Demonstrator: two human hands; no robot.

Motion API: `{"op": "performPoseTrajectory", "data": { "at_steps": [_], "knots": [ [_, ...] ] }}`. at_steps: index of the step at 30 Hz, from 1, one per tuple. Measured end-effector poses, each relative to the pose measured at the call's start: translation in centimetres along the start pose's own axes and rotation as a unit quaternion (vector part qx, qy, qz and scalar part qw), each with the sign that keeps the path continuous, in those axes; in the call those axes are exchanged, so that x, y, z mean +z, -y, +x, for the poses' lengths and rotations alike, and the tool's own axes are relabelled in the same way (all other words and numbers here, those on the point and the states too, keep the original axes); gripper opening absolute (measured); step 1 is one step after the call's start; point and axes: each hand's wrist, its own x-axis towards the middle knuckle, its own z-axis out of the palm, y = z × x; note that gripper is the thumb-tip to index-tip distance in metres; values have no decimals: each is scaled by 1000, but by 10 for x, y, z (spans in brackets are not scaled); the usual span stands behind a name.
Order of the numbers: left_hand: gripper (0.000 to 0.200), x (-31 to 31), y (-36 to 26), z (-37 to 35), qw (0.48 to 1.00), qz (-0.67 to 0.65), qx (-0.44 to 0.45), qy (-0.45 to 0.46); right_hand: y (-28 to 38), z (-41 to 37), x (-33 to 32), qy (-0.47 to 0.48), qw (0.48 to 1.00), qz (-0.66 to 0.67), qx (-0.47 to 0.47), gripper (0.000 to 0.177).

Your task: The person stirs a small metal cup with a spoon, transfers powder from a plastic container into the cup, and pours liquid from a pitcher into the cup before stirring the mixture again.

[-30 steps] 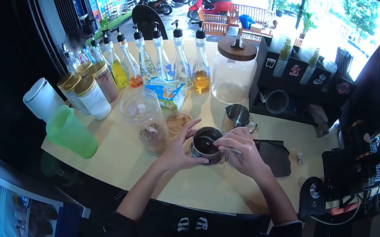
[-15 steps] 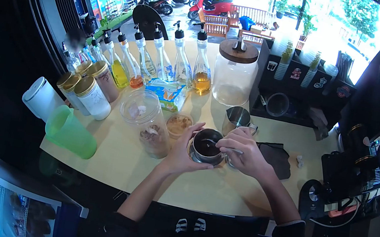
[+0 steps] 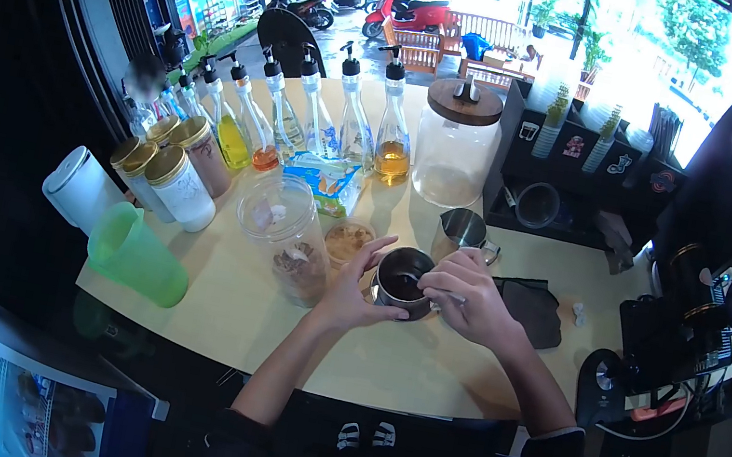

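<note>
A metal cup (image 3: 403, 283) with dark contents stands on the pale counter. My left hand (image 3: 352, 295) is curved round its left side, thumb along the near side and fingers at the rim. My right hand (image 3: 469, 296) pinches a thin metal spoon over the cup's right rim, with the spoon's lower end inside the cup. Behind my left hand is a small tub of light brown stuff (image 3: 350, 241). A clear plastic jar (image 3: 298, 270) stands left of that hand. Beyond my right hand there is a steel pitcher (image 3: 460, 232).
Pump bottles (image 3: 352, 123) line the back left, beside a large glass jar (image 3: 452, 161) with a wooden lid. A green jug (image 3: 140, 257) and lidded canisters (image 3: 179, 188) are at the left. At the right are a black cloth (image 3: 528, 311), a cup organiser (image 3: 576, 202) and a screen.
The view has shifted slightly. The right hand and the spoon have moved a little within the cup, and the cup appears slightly less tilted. Both hands keep their holds.
</note>
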Motion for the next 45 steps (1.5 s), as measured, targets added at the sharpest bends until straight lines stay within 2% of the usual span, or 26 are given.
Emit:
{"op": "performPoseTrajectory", "data": {
  "at_steps": [10,13,18,21,24,31,34,36,38,40,45],
  "knots": [
    [106,11,19,-1,996,-55,59,-38,-4,0,3,-35,999,-15,13,4],
    [109,12,21,-3,995,-80,47,-41,-1,-1,11,-31,999,23,12,4],
    [109,11,21,-4,996,-71,45,-38,-2,0,9,-33,999,-20,27,4],
    [110,10,20,-2,997,-60,42,-36,4,1,16,-46,998,34,14,4],
    [111,10,21,-3,997,-52,37,-37,2,1,9,-38,998,-25,31,9],
    [112,10,22,-3,997,-48,36,-42,6,2,13,-33,999,-8,28,10],
    [111,11,23,-3,997,-55,42,-46,5,3,14,-35,997,-43,50,10],
    [111,10,23,-2,996,-59,42,-43,14,4,18,-28,999,-20,13,9],
    [110,10,23,-3,996,-62,40,-40,11,1,17,-27,999,-14,14,8],
    [110,11,23,-3,997,-51,37,-41,6,1,14,-47,997,-59,33,8],
    [111,11,23,-3,997,-58,33,-41,15,2,18,-32,999,-22,21,7]
  ]
}}
